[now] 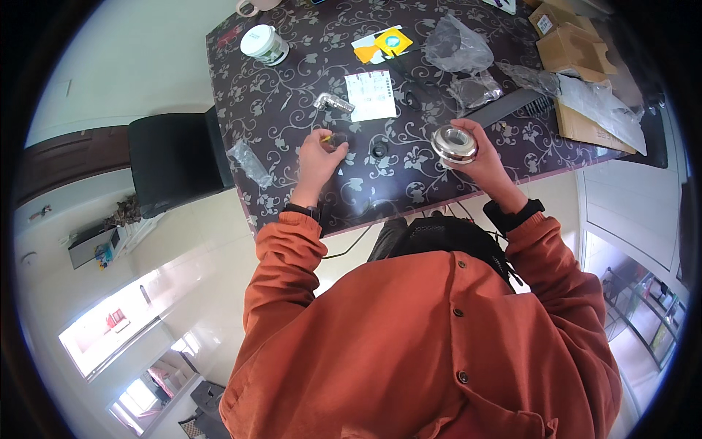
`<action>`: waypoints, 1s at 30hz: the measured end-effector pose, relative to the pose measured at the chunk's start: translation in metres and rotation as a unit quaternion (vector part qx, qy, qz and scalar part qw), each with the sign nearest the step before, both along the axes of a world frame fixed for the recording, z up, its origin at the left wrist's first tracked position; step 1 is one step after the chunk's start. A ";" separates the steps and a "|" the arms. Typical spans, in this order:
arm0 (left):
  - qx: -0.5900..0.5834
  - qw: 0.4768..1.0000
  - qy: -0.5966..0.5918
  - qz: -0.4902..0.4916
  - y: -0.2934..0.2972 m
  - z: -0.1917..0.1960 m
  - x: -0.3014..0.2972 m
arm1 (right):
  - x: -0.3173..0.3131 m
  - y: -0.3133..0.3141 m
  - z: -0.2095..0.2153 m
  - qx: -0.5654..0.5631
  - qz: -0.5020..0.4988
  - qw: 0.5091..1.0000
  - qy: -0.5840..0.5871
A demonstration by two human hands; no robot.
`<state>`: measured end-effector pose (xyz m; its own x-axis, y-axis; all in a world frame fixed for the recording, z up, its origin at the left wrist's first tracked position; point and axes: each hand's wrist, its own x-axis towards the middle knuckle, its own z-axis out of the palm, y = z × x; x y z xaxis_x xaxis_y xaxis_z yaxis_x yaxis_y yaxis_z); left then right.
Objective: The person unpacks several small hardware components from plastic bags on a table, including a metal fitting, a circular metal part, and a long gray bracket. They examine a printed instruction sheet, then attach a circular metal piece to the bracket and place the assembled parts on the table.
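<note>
1. Head view: one right hand [482, 157], curled around one round fitting [455, 145], silver, glossy, pale-centred, over the table [411, 175].
2. One left hand [317, 159], fingers pinched on one small yellow piece [326, 138], kind unclear.
3. One black ring [379, 153], between hands.

The right hand [479, 152] holds a shiny round fitting [452, 148], the left hand [320, 159] a yellow bit [327, 139].

I'm seeing a white tub [257, 42] sitting on the patterned table [241, 91], with a pale mug [256, 8] hanging out behind it. A yellow packet [395, 42] is lying near a crumpled clear bag [459, 45], cardboard boxes [574, 55] are crowding the right side, and a black chair [174, 162] is standing by the left.
</note>
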<state>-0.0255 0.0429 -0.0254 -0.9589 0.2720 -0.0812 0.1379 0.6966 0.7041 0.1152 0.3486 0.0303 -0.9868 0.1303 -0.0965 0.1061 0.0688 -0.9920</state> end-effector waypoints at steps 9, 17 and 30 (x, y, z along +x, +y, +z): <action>0.062 0.997 -0.040 0.019 0.013 0.013 0.013 | -0.001 0.005 0.014 -0.203 -0.036 0.974 -0.096; -0.001 0.999 0.029 0.040 0.012 0.016 0.017 | -0.001 0.002 0.015 -0.135 -0.033 0.989 -0.051; -0.117 0.991 0.057 0.037 -0.012 -0.004 0.010 | 0.002 0.003 0.006 -0.096 -0.027 0.994 -0.040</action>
<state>-0.0159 0.0307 -0.0289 -0.9820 0.1873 -0.0239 0.1498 0.8501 0.5048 0.1176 0.3514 0.0366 -0.9673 0.1539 -0.2018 0.1827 -0.1295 -0.9746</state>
